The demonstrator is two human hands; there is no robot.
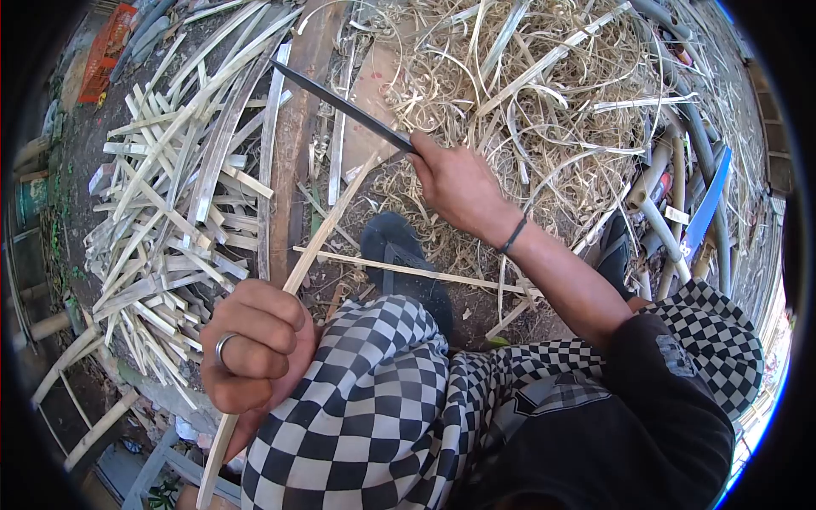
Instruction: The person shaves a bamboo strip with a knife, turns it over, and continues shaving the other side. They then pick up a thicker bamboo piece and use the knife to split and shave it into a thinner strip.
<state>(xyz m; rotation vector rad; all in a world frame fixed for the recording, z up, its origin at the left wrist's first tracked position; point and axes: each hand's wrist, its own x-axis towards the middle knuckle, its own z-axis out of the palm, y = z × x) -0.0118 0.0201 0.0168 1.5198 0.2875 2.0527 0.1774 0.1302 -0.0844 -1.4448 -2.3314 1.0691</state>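
My left hand (255,344), with a ring on one finger, is closed round a long pale bamboo strip (319,238) beside my knee. The strip slants up and right, its far end close to the blade. My right hand (455,183) grips a long dark knife (340,104), whose blade points up and left. The fingers hide the knife's handle. Below the knife, another thin strip (416,270) lies across my sandalled foot (395,246).
Cut strips (183,212) are piled at the left, beside a wooden plank (293,127). Curly shavings (561,110) heap at the upper right. A blue saw (707,204) rests among bamboo poles (661,229) on the right. An orange crate (106,53) stands at the upper left.
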